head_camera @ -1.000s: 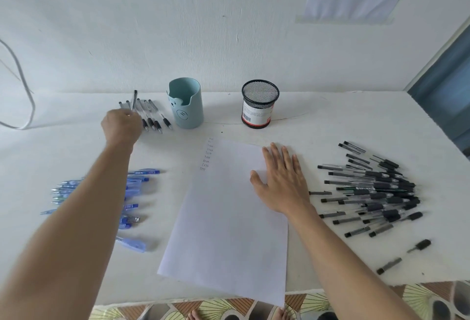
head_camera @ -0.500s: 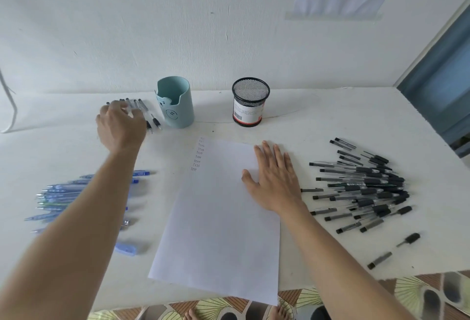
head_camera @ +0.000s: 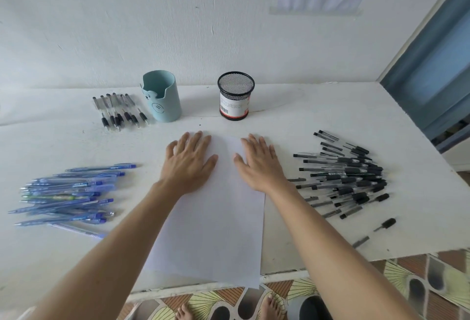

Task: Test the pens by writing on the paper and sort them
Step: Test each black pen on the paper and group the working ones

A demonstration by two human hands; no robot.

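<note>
A white sheet of paper (head_camera: pixel 216 223) lies in the middle of the table, its near corner over the front edge. My left hand (head_camera: pixel 188 159) lies flat on its top left corner, fingers spread, and covers the scribbled test marks. My right hand (head_camera: pixel 259 162) lies flat on the top right corner. Neither hand holds a pen. A heap of black pens (head_camera: pixel 348 177) lies to the right. Several blue pens (head_camera: pixel 71 192) lie to the left. A short row of clear black-tipped pens (head_camera: pixel 119 111) sits at the back left.
A pale blue pen cup (head_camera: pixel 162 98) and a black mesh pen cup (head_camera: pixel 235 95) stand at the back by the wall. Two loose pen parts (head_camera: pixel 376 230) lie near the front right edge. A blue door frame (head_camera: pixel 432 70) stands at the right.
My left hand has let go of a pen at the back-left row and come back to lie flat on the paper's top left corner. My right hand stays on the paper.
</note>
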